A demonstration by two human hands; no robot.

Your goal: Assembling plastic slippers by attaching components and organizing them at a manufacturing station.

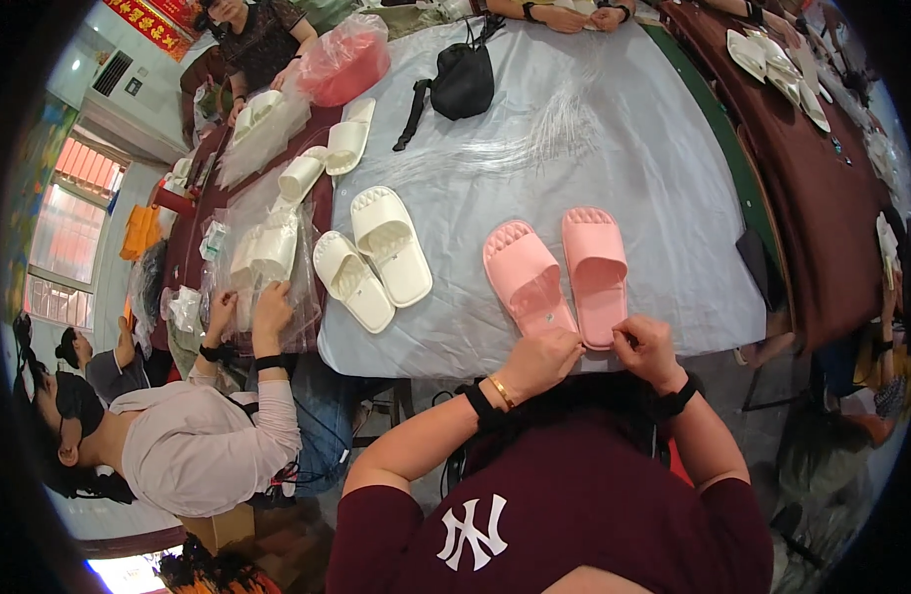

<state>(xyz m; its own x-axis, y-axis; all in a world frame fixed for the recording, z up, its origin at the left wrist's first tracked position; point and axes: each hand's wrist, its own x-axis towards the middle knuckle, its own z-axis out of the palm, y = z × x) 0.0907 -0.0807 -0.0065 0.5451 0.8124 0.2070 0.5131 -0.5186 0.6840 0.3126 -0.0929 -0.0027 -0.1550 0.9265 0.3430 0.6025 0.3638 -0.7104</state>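
Observation:
Two pink slide slippers lie side by side at the near edge of the covered table, toes pointing away: a left one (523, 274) and a right one (595, 259). My left hand (541, 368) is closed at the heel of the left slipper, fingertips pinched together. At the right slipper's heel, my right hand (650, 350) is also closed, thumb and fingers pinched close to my left fingertips. Whatever lies between the fingers of either hand is too small to make out. To the left sits a pair of cream slide slippers (390, 241), one slightly nearer me.
Thin clear strands (534, 148) spread over the grey-white table cover (663, 168). A black bag (462, 81) lies farther back. At left, a co-worker's hands (272, 315) handle clear plastic around cream slippers (270, 247). A pink plastic-covered container (344, 61) stands far left.

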